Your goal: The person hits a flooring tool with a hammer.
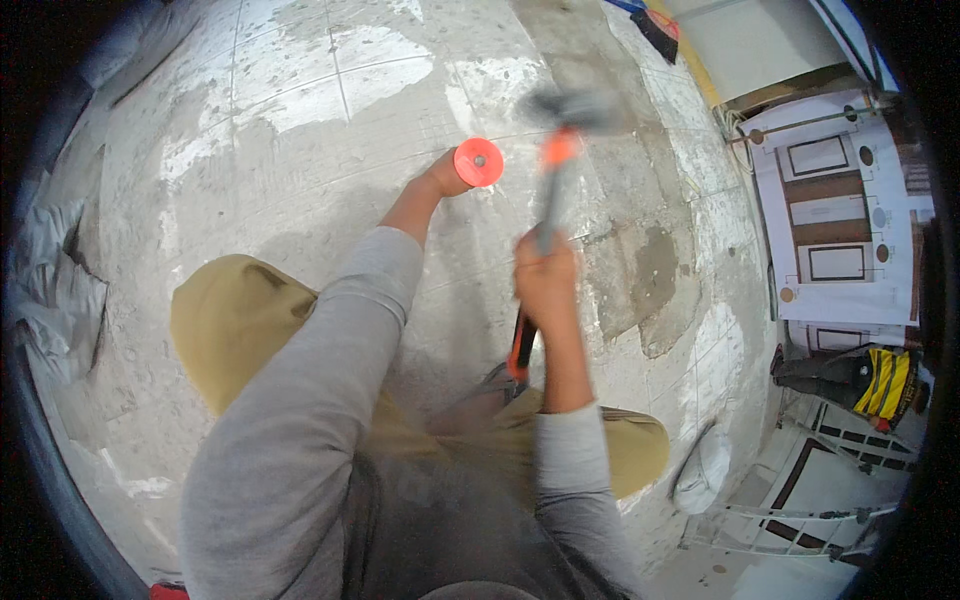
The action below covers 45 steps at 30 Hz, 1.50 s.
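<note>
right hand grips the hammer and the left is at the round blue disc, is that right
The round disc is orange-red, not blue, as the head view shows. The right hand does grip the hammer, and the left hand is at the disc.

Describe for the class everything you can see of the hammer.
The hammer has a dark head, too blurred to show its exact shape or material, then an orange band, a grey shaft and a black-and-orange handle end. The right hand grips it partway along. It slants slightly, head away from the body, handle end toward the lap. In this view it lies right of the orange disc, apart from it.
</note>
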Motion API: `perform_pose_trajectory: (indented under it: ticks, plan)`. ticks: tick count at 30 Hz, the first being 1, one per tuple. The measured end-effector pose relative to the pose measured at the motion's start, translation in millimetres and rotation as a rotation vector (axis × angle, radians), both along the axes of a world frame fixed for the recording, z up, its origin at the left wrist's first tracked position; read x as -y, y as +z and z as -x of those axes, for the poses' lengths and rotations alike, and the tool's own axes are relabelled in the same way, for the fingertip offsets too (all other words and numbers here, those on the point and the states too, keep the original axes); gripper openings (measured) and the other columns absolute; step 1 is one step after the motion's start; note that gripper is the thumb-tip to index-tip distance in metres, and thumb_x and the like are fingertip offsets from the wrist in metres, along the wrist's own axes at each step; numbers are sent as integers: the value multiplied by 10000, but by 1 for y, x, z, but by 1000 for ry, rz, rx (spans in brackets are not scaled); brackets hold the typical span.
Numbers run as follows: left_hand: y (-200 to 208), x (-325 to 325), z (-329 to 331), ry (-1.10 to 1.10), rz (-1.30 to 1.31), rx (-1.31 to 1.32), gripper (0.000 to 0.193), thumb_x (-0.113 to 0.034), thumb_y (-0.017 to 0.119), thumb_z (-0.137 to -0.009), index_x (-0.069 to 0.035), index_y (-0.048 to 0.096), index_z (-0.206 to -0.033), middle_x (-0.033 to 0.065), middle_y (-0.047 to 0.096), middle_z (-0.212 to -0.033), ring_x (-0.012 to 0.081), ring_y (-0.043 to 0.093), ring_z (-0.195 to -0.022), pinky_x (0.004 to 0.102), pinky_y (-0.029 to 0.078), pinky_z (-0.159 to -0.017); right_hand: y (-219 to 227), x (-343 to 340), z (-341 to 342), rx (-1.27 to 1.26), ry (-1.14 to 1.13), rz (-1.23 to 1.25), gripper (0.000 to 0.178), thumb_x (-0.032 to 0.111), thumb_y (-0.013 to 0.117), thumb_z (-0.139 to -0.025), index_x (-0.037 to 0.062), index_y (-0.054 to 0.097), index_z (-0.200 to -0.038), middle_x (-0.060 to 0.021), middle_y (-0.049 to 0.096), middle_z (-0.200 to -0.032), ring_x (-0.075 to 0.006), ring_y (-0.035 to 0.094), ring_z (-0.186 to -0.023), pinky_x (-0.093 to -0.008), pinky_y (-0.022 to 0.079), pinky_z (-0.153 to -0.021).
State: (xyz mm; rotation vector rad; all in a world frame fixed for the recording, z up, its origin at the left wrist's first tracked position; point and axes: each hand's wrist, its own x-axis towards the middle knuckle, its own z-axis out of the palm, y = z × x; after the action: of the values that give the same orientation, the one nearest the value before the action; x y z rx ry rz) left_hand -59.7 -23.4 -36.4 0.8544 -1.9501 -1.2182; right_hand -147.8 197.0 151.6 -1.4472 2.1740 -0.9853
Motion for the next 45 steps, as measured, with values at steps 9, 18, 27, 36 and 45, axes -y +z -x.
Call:
perform_pose_trajectory:
  ticks: [9,18,27,36,45]
  plan:
    - [-38,14,-25,-52,103,-6,391,-247,716,-785,-98,628,-1136,120,674,-1092,259,630,-1031,355,487,-910,0,-79,2,714,-164,-399,173,119,590,-858,-18,523,-776,-71,522,-586,-145,503,-400,-307,418,-357]
    - [0,-11,-13,153,33,36,398,-220,677,-831,-81,594,-1194,111,625,-1207,256,575,-1135,356,468,-947,80,-86,2,705,-204,-173,148,99,620,-866,-13,523,-862,-38,502,-561,-109,478,-405,-266,391,-362]
    - [-14,-8,-12,58,-69,139,418,-244,674,-823,-70,587,-1194,140,625,-1206,269,583,-1127,363,472,-939,199,-59,-24,537,-179,406,127,87,659,-839,12,568,-886,-14,503,-567,-69,420,-387,-208,312,-360]
    - [-16,-6,-19,5,-57,96,381,-256,677,-821,-72,612,-1148,136,649,-1162,258,606,-1079,362,483,-913,77,-2,-14,220,-19,321,195,168,642,-856,-4,594,-934,-178,621,-728,-294,601,-621,-376,462,-560]
    - [-12,1,-39,76,19,67,432,-276,713,-811,-93,606,-1187,113,647,-1169,260,600,-1104,362,479,-934,-12,-76,12,676,-135,-489,183,114,608,-856,-33,519,-793,-59,513,-594,-137,503,-406,-304,444,-346]
